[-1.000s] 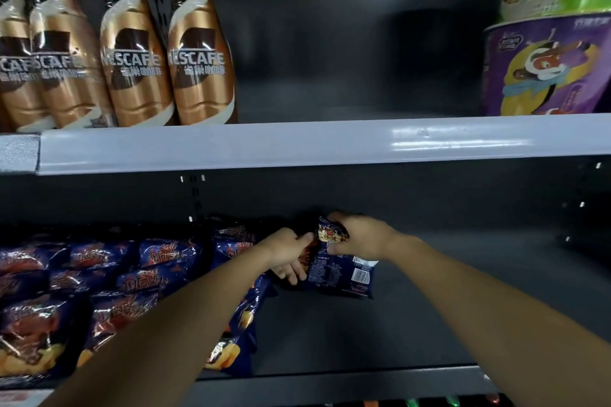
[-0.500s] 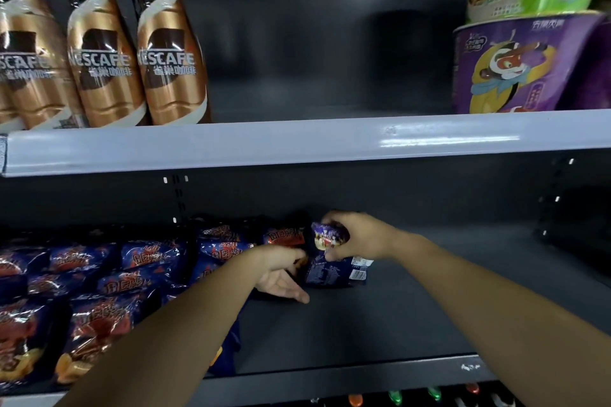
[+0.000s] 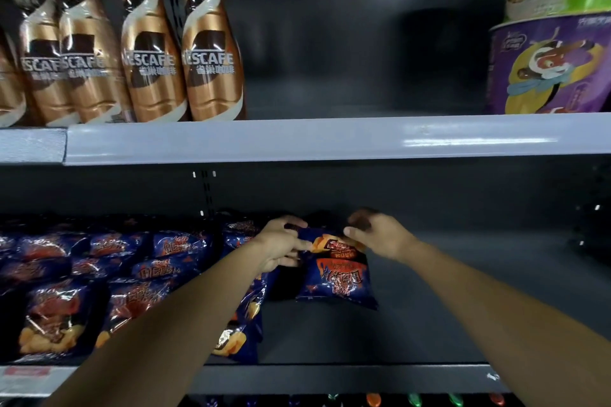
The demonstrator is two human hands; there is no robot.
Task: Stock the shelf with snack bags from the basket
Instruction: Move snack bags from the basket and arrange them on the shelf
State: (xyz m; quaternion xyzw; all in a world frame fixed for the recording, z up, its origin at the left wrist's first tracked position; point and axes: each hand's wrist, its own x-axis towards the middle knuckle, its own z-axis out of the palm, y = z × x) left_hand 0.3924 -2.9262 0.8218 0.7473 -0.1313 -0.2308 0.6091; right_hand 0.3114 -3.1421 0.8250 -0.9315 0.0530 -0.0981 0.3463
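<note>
A dark blue snack bag (image 3: 335,277) lies face up on the lower shelf (image 3: 429,324), at the right end of the stocked bags. My left hand (image 3: 281,246) touches its upper left corner with its fingers stretched towards it. My right hand (image 3: 375,235) pinches the bag's top edge between thumb and fingers. Several more blue snack bags (image 3: 99,274) fill the left part of the same shelf in rows. The basket is not in view.
The upper shelf (image 3: 330,139) carries Nescafe bottles (image 3: 148,53) at the left and stacked noodle tubs (image 3: 549,66) at the right. Bare dark shelf floor stretches to the right of the bags. Bottle caps (image 3: 413,400) show below the lower shelf's front edge.
The bag that my right hand held upright with its back showing now lies flat, face up. My left hand rose from the shelf floor to the bag's top corner.
</note>
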